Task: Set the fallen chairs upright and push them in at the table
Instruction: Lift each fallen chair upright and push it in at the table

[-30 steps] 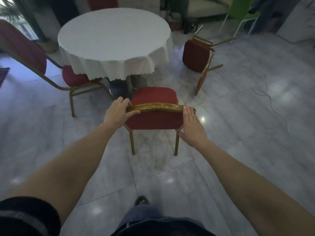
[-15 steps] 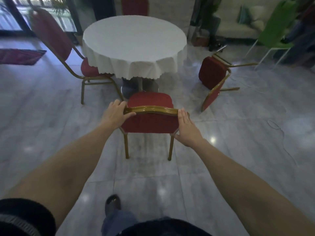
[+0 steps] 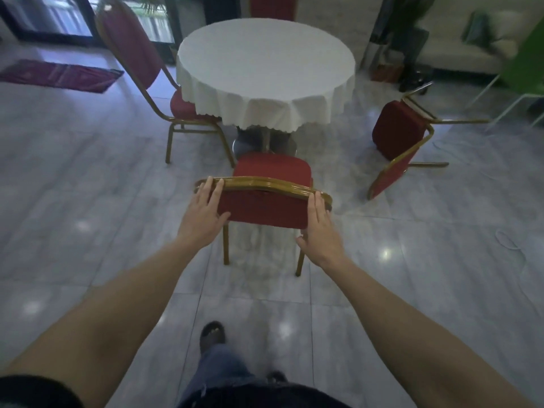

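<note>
A round table (image 3: 265, 63) draped in a white, scallop-edged cloth stands on glossy grey marble tiles, and an upright chair (image 3: 272, 172) with red padded upholstery and a curved gold metal frame faces it, its seat front near the table's pedestal. The left hand (image 3: 203, 214) and right hand (image 3: 322, 231) lie flat with straight fingers against the two ends of its backrest's top rail. A matching chair (image 3: 397, 136) lies tipped over to the table's right.
</note>
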`<state>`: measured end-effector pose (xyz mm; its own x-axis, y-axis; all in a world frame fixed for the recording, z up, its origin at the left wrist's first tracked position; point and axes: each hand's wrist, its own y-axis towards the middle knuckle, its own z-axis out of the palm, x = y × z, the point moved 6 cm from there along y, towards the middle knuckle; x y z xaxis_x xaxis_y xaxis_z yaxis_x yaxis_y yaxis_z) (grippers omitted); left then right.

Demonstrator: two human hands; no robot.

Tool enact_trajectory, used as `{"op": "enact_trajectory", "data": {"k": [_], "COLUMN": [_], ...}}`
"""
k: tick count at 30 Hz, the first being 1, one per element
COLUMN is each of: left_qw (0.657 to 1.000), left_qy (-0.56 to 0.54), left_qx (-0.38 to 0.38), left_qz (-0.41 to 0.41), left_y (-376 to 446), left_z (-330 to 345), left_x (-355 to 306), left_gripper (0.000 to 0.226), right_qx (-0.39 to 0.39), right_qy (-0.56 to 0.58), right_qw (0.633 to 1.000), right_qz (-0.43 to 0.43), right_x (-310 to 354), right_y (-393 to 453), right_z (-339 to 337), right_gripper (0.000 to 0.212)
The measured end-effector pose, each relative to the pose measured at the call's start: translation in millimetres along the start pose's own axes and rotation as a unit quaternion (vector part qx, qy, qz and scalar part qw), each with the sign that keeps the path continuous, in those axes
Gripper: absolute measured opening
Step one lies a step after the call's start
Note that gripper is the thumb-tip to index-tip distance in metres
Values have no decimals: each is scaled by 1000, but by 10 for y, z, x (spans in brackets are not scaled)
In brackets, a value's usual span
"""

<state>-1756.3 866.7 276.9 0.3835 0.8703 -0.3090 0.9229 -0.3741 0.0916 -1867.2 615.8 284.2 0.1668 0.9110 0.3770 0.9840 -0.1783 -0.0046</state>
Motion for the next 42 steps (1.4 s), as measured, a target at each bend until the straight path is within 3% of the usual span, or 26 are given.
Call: {"op": "enact_trajectory", "data": {"k": [10,24,30,33,37,42], "left_qw": [999,1000,1000,999,998,997], "left_qy": [-11,-14,-5,-18,-20,16], "left_qx": [31,21,-8,-22,-30,0], "left_qz": [-16,-16,21,28,43,70], "left_y": [802,2344,2795,2942,3224,3326], "left_z": [-2,97,61,55,-33,-10], "left_x": [-35,147,197,200,160,145], "left_gripper": [82,80,71,61,48,35], "right_qx": [34,72,75,55,-34,8], "right_qy": [-32,-46,-64,-48,-37,-80], "right_qw": [999,996,995,997,999,997], "right_qz": [-14,-9,-1,15,12,13], "right_x": [-134,-332,-406,-478,-570,-637], "right_y": [849,2479,2939,3091,3347,3636], "right_z": [-132,-207,-279,-371,-614,-709], "right_gripper": [102,102,104,93,59,29]}}
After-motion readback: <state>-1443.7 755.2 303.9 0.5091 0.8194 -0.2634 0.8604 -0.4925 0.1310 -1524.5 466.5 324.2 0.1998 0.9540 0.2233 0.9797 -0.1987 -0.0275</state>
